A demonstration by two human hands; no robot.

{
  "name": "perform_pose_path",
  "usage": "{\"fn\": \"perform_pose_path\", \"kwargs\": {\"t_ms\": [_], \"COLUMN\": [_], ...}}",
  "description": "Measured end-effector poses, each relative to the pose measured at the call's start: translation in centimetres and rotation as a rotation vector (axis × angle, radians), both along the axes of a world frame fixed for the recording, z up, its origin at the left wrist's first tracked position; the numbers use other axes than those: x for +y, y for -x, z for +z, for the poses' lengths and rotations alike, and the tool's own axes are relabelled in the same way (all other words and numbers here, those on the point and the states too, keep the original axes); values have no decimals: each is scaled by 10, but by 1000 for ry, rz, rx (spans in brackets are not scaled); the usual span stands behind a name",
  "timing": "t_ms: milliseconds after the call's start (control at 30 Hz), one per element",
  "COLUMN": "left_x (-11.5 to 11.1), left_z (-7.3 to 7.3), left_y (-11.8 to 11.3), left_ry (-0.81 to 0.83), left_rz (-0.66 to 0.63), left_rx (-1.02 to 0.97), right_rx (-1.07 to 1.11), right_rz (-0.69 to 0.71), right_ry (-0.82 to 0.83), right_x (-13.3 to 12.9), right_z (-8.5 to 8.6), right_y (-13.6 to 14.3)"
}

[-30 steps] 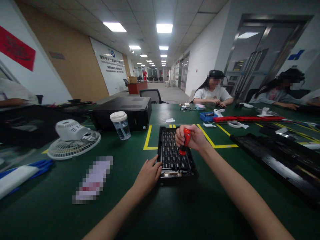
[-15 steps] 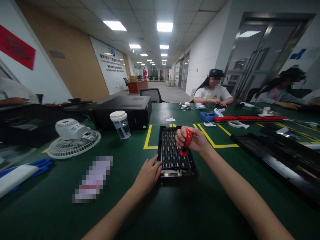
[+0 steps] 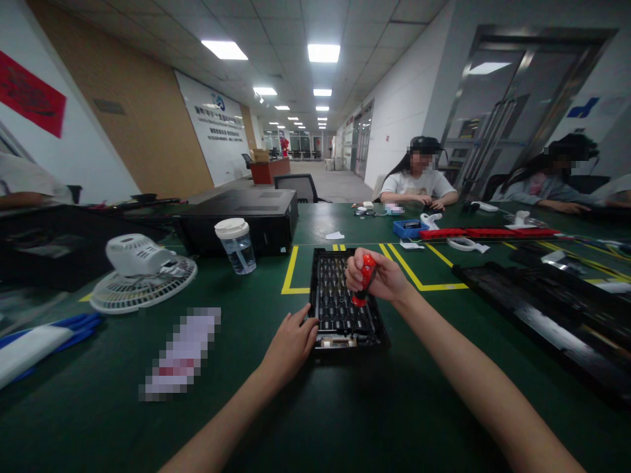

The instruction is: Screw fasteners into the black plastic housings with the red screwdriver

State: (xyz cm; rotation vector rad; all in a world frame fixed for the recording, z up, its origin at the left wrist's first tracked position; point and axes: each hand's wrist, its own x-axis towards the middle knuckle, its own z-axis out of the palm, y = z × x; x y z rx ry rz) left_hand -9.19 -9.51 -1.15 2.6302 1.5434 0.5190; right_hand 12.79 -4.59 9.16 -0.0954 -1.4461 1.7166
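Observation:
Upright in my right hand [image 3: 377, 274] is a screwdriver with a red and black handle [image 3: 363, 279], my fingers wrapped round it. Its thin shaft points down at the near right part of a black rectangular plastic housing [image 3: 340, 289] lying on the table. Rows of raised cells fill the housing, and a pale piece sits in its near end. My left hand [image 3: 293, 340] rests against the housing's near left edge with fingers stretched out. Exactly where the screwdriver tip touches is too dark to make out.
On the left are a white fan [image 3: 142, 272], a lidded clear cup [image 3: 236, 246], a black computer case [image 3: 241, 217] and blue gloves [image 3: 79, 328]. A long black panel [image 3: 537, 322] lies right. A blue tray [image 3: 409, 228] stands farther back, near a seated person [image 3: 419, 177].
The screwdriver handle leans slightly more, its lower end a little left. Both hands keep their places on the tool and housing; the whole view has shifted very slightly.

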Motion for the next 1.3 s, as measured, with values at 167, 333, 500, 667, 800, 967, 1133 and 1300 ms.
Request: {"fn": "perform_pose_path", "kwargs": {"t_ms": [167,333,500,667,800,967,1133,1300], "left_x": [0,-1,-2,-2,-2,-1,-2,-1], "left_z": [0,2,3,3,2,0,1,1], "left_y": [0,0,-1,0,0,0,0,0], "left_ry": [-3,-2,-5,-8,-1,0,-2,-7], "left_rz": [-4,-1,-2,-2,-3,-5,0,-2], "left_rx": [6,4,7,-4,-18,-16,-3,2], "right_rx": [-8,-17,-31,-15,-24,-16,-10,-15], "right_rz": [-31,-83,-114,-106,-135,-162,-200,-235], "right_ry": [0,7,11,-4,7,6,4,14], "right_x": [-1,-3,-4,-3,-3,-4,-5,-7], "right_z": [0,0,0,0,-1,-2,-3,-3], "right_y": [0,0,1,2,2,2,1,-1]}}
